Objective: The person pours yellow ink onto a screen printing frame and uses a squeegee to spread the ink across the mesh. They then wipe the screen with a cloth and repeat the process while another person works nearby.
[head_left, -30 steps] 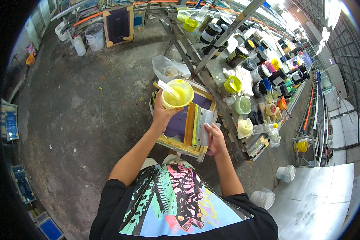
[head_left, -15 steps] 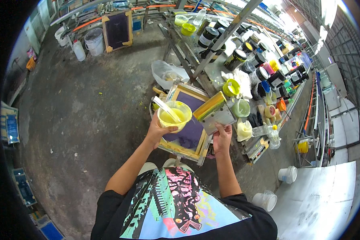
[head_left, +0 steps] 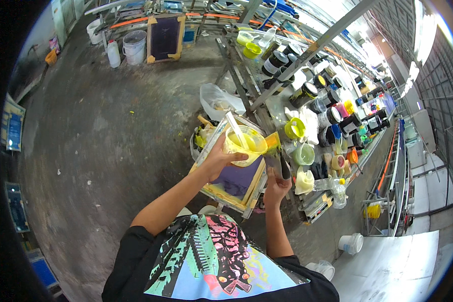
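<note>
My left hand [head_left: 219, 160] grips a clear tub of yellow ink [head_left: 251, 151], which has a white spatula [head_left: 234, 126] standing in it. My right hand [head_left: 275, 183] is closed on a squeegee [head_left: 278, 166] with a metal holder and a yellow-stained blade, its upper part right beside the tub's rim. Beneath both is a screen frame [head_left: 250, 205] with purple mesh [head_left: 229, 181] and yellow-stained edges. A crumpled plastic bag [head_left: 211, 93] lies just beyond the frame, and stained yellow rags [head_left: 205, 133] are at its left.
To the right, a long bench holds several dark ink cans [head_left: 303, 94], a lime bowl [head_left: 295, 128], a pale green cup [head_left: 304, 154] and plastic bottles [head_left: 339, 197]. A steel post [head_left: 312, 50] slants over it. Buckets [head_left: 134, 48] and a screen [head_left: 163, 38] stand back left; a white bucket [head_left: 351, 243] is lower right.
My left hand and the tub have moved right toward the squeegee. The squeegee has turned from upright to flatter and then steeper, now partly behind the tub. The view has shifted slightly.
</note>
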A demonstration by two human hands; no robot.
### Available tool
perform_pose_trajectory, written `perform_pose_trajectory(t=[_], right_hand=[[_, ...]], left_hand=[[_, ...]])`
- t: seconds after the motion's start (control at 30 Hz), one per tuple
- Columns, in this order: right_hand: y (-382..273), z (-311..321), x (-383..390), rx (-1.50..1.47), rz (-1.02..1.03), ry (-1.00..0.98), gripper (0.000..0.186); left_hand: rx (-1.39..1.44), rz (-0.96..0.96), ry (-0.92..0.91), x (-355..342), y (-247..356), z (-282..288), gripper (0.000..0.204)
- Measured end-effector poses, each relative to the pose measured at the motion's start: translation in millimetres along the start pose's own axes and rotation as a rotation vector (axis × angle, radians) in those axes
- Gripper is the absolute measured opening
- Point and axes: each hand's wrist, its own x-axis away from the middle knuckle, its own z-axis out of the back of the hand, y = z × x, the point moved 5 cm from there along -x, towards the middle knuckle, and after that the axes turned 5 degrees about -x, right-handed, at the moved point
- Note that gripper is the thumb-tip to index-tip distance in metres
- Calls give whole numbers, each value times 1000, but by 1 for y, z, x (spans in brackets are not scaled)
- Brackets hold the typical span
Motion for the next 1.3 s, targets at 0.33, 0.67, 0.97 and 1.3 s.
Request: perform_pose_trajectory(t=[0.33, 0.67, 0.97, 1.3], right_hand=[[-14, 3, -3, 340, 221, -73, 38], [34, -14, -40, 589, 200, -484, 42], [194, -53, -83, 1112, 127, -929, 41], [293, -75, -135, 1249, 107, -804, 32]], left_hand=[[-9, -153, -26, 16, 34, -10, 99], [-27, -239, 142, 59, 68, 53, 96], [5, -208, 404, 128, 48, 105, 89], [-1, -183, 578, 172, 33, 124, 84]])
